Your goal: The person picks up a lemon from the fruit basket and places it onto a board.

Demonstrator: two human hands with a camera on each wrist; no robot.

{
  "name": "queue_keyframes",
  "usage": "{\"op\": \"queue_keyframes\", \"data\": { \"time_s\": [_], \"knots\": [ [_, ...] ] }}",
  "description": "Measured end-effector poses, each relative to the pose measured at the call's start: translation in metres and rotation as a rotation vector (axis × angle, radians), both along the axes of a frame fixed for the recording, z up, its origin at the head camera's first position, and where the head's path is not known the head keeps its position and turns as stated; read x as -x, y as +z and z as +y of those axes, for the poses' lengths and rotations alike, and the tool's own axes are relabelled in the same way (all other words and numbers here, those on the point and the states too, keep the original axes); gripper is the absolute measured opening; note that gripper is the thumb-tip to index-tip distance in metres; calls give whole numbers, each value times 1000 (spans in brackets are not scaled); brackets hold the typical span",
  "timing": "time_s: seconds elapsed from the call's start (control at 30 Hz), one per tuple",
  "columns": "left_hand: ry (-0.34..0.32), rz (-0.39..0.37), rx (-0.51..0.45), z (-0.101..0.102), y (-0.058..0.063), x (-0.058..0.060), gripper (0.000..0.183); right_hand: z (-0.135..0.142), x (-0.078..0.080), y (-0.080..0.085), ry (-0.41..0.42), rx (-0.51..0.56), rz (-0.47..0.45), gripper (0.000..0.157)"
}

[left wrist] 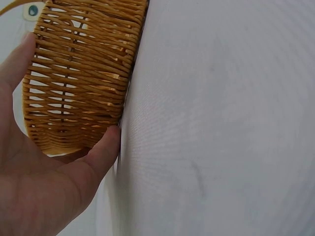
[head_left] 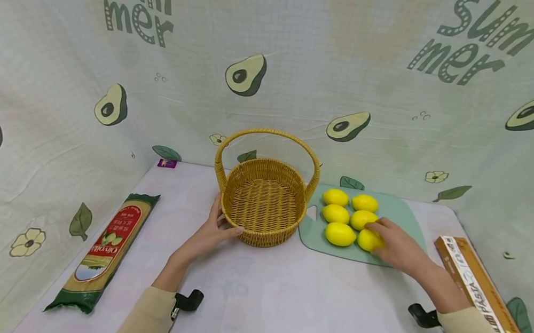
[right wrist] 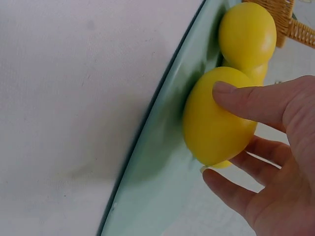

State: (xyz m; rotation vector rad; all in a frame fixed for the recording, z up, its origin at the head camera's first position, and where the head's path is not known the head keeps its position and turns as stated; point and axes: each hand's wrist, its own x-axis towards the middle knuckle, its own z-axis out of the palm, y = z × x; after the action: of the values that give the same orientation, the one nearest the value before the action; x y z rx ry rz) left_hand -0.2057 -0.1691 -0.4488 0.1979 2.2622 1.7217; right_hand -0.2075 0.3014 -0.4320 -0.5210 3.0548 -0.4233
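Note:
A round wicker basket [head_left: 260, 235] with a tall arched handle stands on the table, its inside bare. My left hand [head_left: 208, 238] rests against the basket's near left side, thumb and fingers spread along the woven wall [left wrist: 78, 73]. Several yellow lemons [head_left: 340, 234] lie in two columns on a pale green cutting board [head_left: 408, 228] right of the basket. My right hand [head_left: 399, 246] holds the nearest lemon of the right column. In the right wrist view the thumb lies on this lemon [right wrist: 216, 123], with fingers on its far side, partly hidden.
A green and gold pasta bag [head_left: 107, 247] lies at the left of the table. Along the right edge lies a long pasta box [head_left: 486, 300]. A small purple packet [head_left: 167, 163] is at the back left. Printed cloth [head_left: 289, 40] hangs behind and at the sides.

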Motion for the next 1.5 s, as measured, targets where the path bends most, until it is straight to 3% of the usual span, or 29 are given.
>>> {"op": "queue_keyframes", "data": {
  "time_s": [1.17,1.5],
  "knots": [
    [0,-1,19,0,2,0,120,3,-18,4,-30,48,-33,54],
    [10,3,22,1,1,-1,119,5,-16,-2,-34,26,34,53]
  ]
}}
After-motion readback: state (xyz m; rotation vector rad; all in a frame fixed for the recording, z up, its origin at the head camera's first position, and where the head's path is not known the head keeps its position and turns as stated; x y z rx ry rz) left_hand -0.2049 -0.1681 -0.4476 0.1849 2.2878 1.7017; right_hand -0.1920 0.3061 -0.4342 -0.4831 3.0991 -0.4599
